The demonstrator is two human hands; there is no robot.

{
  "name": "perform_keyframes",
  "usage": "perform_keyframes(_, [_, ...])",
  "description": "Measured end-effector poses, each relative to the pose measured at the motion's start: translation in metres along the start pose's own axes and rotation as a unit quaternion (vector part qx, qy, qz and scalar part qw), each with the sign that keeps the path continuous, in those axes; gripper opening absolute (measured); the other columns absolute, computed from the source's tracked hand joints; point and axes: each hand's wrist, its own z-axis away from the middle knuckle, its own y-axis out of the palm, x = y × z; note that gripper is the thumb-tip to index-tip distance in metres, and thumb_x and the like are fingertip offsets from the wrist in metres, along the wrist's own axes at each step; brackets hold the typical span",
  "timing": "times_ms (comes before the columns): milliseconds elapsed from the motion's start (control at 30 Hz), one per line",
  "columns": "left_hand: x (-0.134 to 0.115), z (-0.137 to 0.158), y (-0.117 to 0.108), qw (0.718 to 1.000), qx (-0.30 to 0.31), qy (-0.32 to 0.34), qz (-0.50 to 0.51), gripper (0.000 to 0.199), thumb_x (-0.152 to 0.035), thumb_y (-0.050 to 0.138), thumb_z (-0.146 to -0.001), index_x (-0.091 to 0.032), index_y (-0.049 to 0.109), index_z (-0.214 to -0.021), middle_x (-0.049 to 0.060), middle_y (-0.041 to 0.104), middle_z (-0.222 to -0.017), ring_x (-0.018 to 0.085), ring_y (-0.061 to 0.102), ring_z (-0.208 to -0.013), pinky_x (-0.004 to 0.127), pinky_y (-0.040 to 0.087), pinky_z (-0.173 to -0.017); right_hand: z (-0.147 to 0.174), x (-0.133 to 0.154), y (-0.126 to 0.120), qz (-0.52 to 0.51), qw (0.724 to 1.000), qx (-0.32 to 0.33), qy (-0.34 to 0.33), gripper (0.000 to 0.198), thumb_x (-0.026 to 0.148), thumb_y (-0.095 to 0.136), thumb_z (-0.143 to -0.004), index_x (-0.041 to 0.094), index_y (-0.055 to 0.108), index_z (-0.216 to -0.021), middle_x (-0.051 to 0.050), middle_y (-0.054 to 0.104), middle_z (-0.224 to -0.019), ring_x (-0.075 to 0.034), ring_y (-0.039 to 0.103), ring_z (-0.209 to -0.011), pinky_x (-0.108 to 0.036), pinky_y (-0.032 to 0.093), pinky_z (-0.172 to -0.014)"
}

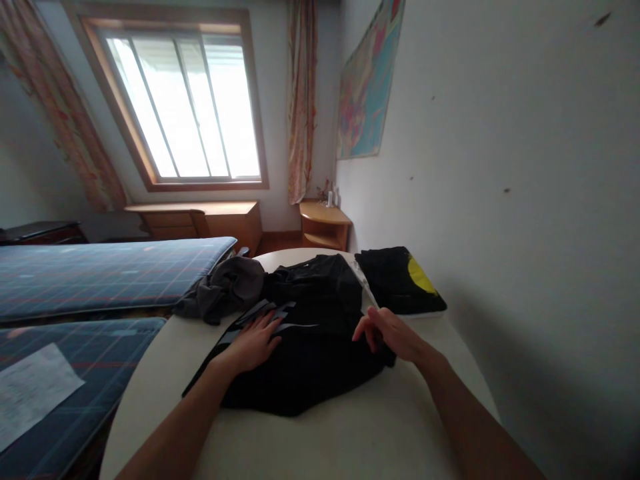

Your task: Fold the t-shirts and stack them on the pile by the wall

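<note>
Head view: a black fabric garment with grey stripes (310, 360) lies spread on a round cream table (320, 447), between a crumpled dark-grey cloth (233, 283) and a folded black, yellow-patched garment (385, 280). The left hand (254, 345) rests flat on the stripes, fingers apart; the right hand (387, 332) curls its fingers (pinching or not, I cannot tell) at the right edge
</note>
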Motion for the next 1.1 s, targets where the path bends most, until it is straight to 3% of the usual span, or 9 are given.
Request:
perform_keyframes(133, [-0.005, 0.0, -0.007, 0.997, -0.068, 0.038, 0.017, 0.055, -0.016, 0.048, -0.089, -0.018, 0.048, -0.144, 0.013, 0.042, -0.155, 0.027, 0.038, -0.143, 0.046, 0.029, -0.119, 0.001, 0.006, 0.002, -0.001, 0.993, 0.111, 0.05, 0.086, 0.074, 0.016, -0.095, 0.015, 0.076, -0.075, -0.001, 0.055, -0.045, -0.01, 0.042, -0.04, -0.022, 0.032, -0.045])
perform_keyframes(233, [-0.024, 0.005, -0.01, 0.99, -0.049, 0.112, 0.068, 0.06, -0.025, 0.059, -0.088, -0.023, 0.045, -0.147, 0.011, 0.039, -0.157, 0.027, 0.036, -0.145, 0.046, 0.031, -0.119, -0.002, 0.006, 0.005, 0.087, 0.993, 0.073, 0.016, 0.059, 0.063, 0.042, -0.095, 0.016, 0.075, -0.078, -0.002, 0.065, -0.058, -0.012, 0.054, -0.051, -0.022, 0.039, -0.052])
perform_keyframes(367, [-0.055, 0.014, -0.008, 0.981, 0.047, 0.175, 0.073, 0.09, -0.051, 0.077, -0.075, -0.032, 0.035, -0.153, 0.009, 0.023, -0.164, 0.037, 0.016, -0.151, 0.059, 0.021, -0.119, -0.008, 0.0, 0.015, 0.174, 0.983, 0.014, -0.055, 0.027, 0.042, 0.061, -0.089, 0.02, 0.075, -0.1, -0.005, 0.074, -0.094, -0.019, 0.066, -0.085, -0.029, 0.05, -0.08])
perform_keyframes(433, [-0.07, 0.018, -0.007, 0.978, 0.081, 0.182, 0.062, 0.095, -0.058, 0.076, -0.073, -0.034, 0.032, -0.154, 0.01, 0.018, -0.165, 0.041, 0.009, -0.151, 0.065, 0.015, -0.118, -0.01, -0.005, 0.02, 0.202, 0.976, 0.015, -0.073, 0.027, 0.037, 0.064, -0.088, 0.021, 0.074, -0.107, -0.006, 0.072, -0.107, -0.021, 0.065, -0.101, -0.032, 0.047, -0.094])
perform_keyframes(533, [-0.092, 0.027, -0.01, 0.978, 0.115, 0.165, 0.047, 0.096, -0.062, 0.073, -0.074, -0.033, 0.031, -0.155, 0.014, 0.014, -0.165, 0.045, 0.005, -0.15, 0.071, 0.012, -0.114, -0.012, -0.011, 0.023, 0.238, 0.969, 0.016, -0.063, 0.031, 0.035, 0.065, -0.087, 0.021, 0.072, -0.114, -0.008, 0.069, -0.114, -0.022, 0.063, -0.108, -0.033, 0.046, -0.099])
perform_keyframes(800, [-0.143, 0.064, 0.003, 0.971, 0.182, 0.149, 0.031, 0.102, -0.076, 0.065, -0.071, -0.031, 0.03, -0.156, 0.02, 0.015, -0.164, 0.057, 0.01, -0.144, 0.081, 0.022, -0.103, -0.007, 0.002, 0.029, 0.323, 0.945, 0.049, 0.025, 0.042, 0.032, 0.068, -0.083, 0.022, 0.068, -0.124, -0.007, 0.074, -0.095, -0.024, 0.069, -0.089, -0.031, 0.051, -0.08])
perform_keyframes(900, [-0.146, 0.074, -0.003, 0.961, 0.201, 0.184, 0.053, 0.079, -0.066, 0.059, -0.083, -0.031, 0.041, -0.151, 0.018, 0.031, -0.159, 0.055, 0.029, -0.14, 0.073, 0.037, -0.1, 0.011, 0.016, 0.031, 0.34, 0.936, 0.087, 0.03, 0.046, 0.033, 0.069, -0.082, 0.023, 0.067, -0.127, -0.009, 0.076, -0.1, -0.027, 0.071, -0.091, -0.032, 0.051, -0.08])
perform_keyframes(1000, [-0.14, 0.076, -0.027, 0.944, 0.194, 0.238, 0.117, 0.06, -0.053, 0.057, -0.088, -0.033, 0.049, -0.145, 0.011, 0.064, -0.133, 0.038, 0.061, -0.119, 0.049, 0.051, -0.095, 0.03, 0.033, 0.03, 0.346, 0.927, 0.141, 0.041, 0.04, 0.039, 0.075, -0.077, 0.026, 0.074, -0.115, -0.007, 0.077, -0.093, -0.027, 0.072, -0.086, -0.031, 0.051, -0.074])
perform_keyframes(1100, [-0.127, 0.066, -0.041, 0.961, 0.144, 0.196, 0.129, 0.045, -0.04, 0.051, -0.094, -0.032, 0.056, -0.137, 0.005, 0.073, -0.114, 0.026, 0.07, -0.1, 0.035, 0.054, -0.087, 0.039, 0.044, 0.03, 0.357, 0.919, 0.165, 0.024, 0.019, 0.039, 0.069, -0.084, 0.026, 0.079, -0.092, -0.006, 0.076, -0.087, -0.025, 0.071, -0.083, -0.03, 0.051, -0.072])
